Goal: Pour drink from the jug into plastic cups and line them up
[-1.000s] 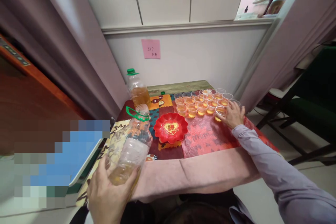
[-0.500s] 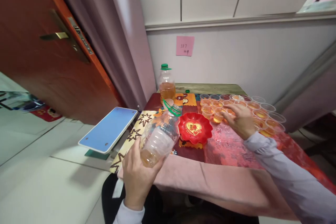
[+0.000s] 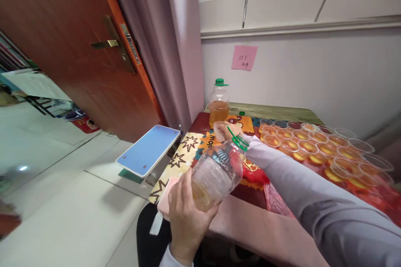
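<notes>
My left hand (image 3: 191, 212) is wrapped round the lower part of a large clear plastic bottle (image 3: 216, 175). The bottle is tilted, uncapped, with a green ring at its neck and some amber liquid in the bottom. Behind its neck, my right hand (image 3: 233, 130) is closed round a clear plastic cup (image 3: 219, 132), its fingers partly hidden. Just beyond the cup stands a second bottle (image 3: 218, 108) with a green cap, about half full of amber liquid. My right forearm crosses over a red scalloped plate (image 3: 252, 171), covering part of it.
Several clear cups (image 3: 308, 146) stand in rows on the right of the table, many holding orange liquid. A small green cap (image 3: 242, 113) lies at the back. To the left are a blue-topped stool (image 3: 148, 150) and a brown door (image 3: 84, 50). A pink note (image 3: 244, 57) hangs on the wall.
My right hand has moved left from the rows of cups to the cup by the capped bottle. The left hand still holds the tilted bottle. My view has turned slightly left.
</notes>
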{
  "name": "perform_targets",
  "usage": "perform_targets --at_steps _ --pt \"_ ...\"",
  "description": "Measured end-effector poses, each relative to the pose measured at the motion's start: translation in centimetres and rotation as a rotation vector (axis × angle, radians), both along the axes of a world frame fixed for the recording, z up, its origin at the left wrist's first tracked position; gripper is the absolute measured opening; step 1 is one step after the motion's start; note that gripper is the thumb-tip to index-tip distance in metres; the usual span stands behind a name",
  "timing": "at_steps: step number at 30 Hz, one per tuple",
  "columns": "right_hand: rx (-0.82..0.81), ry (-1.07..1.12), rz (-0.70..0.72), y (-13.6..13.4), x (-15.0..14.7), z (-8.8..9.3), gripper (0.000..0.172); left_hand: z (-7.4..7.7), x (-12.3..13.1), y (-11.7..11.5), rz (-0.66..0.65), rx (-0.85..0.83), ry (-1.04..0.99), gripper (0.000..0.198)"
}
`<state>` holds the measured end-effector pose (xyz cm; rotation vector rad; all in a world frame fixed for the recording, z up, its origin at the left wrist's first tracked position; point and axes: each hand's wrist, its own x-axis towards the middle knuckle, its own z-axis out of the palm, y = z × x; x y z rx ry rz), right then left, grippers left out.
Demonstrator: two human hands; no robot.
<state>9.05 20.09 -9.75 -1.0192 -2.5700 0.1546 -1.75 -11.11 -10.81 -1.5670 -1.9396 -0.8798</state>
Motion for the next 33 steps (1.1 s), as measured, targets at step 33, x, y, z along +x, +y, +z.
perform_targets --at_steps 33 --pt "0.142 0.188 -0.088 -6.6 14.4 0.7 0.026 0.0 -0.3 0.5 -0.009 -0.03 0.008 0.1"
